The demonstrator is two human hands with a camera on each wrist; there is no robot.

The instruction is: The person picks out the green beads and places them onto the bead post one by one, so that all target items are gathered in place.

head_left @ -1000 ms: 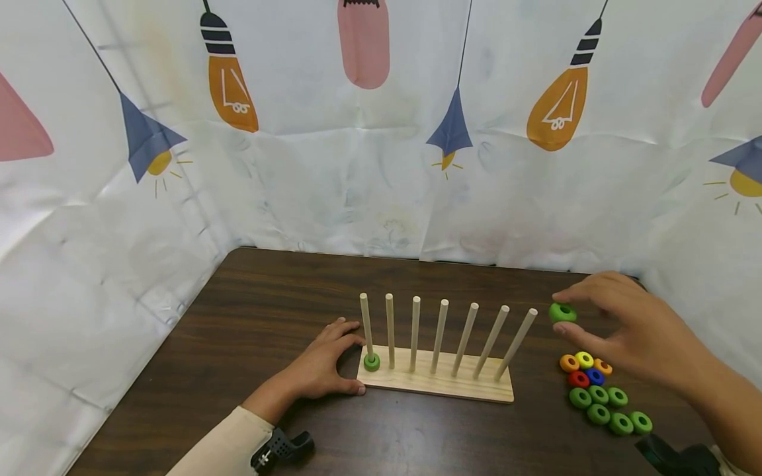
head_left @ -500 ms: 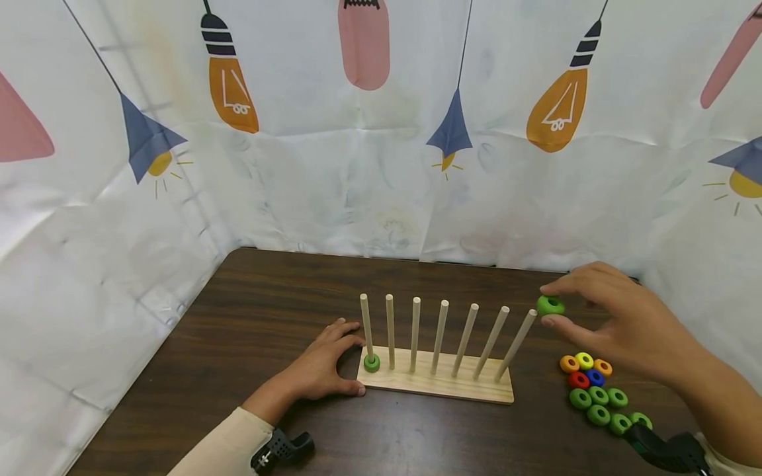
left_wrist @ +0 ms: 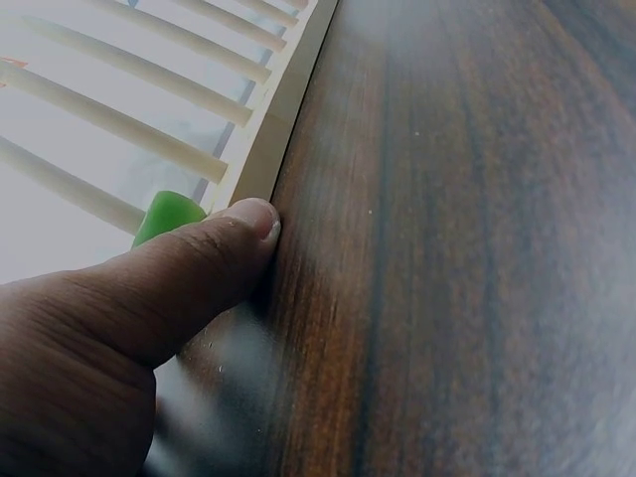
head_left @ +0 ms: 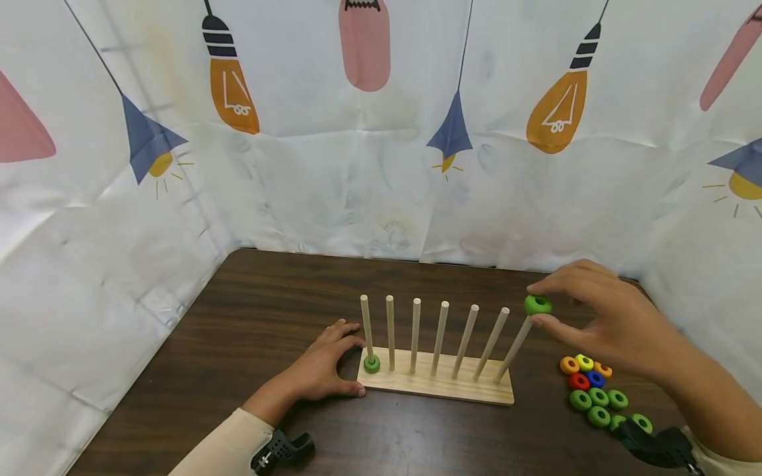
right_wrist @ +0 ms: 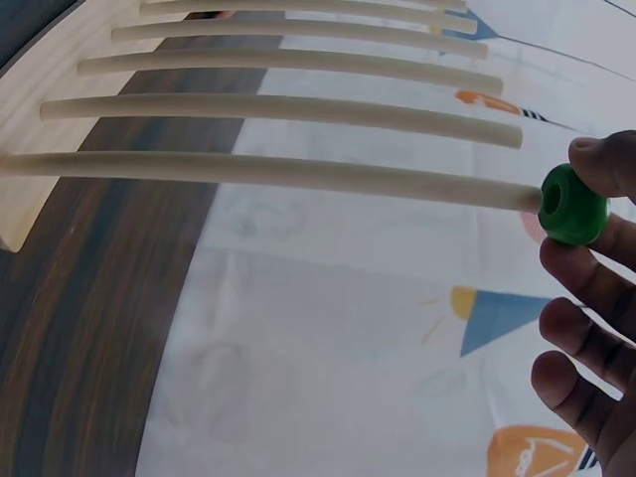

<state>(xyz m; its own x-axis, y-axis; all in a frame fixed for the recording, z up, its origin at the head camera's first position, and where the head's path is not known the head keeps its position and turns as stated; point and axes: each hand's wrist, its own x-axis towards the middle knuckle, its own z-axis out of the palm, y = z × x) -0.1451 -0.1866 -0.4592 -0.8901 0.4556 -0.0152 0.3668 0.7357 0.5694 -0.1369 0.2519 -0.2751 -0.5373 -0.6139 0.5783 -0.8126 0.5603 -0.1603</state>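
Note:
A wooden peg rack (head_left: 437,377) stands on the table, with a row of several upright pegs. At its left end a green ring (head_left: 372,364) sits at the foot of the first peg. My left hand (head_left: 318,367) grips that end, thumb at the front edge and index finger at the back corner; the left wrist view has the thumb (left_wrist: 224,243) against the base's edge. Between thumb and index finger, my right hand (head_left: 601,317) pinches another green ring (head_left: 538,305) at the top of the rightmost peg (head_left: 515,347). In the right wrist view this ring's hole (right_wrist: 554,201) meets the peg's tip.
Right of the rack, loose rings lie grouped on the dark wood table (head_left: 268,291): several green ones (head_left: 598,416), a red ring (head_left: 579,381), a blue ring (head_left: 594,378), a yellow ring (head_left: 585,361) and orange ones (head_left: 569,364). A printed white cloth (head_left: 333,192) hangs behind the table.
My right hand has moved left with the green ring, from beside the rightmost peg to over its top. The left hand and the rack have stayed put.

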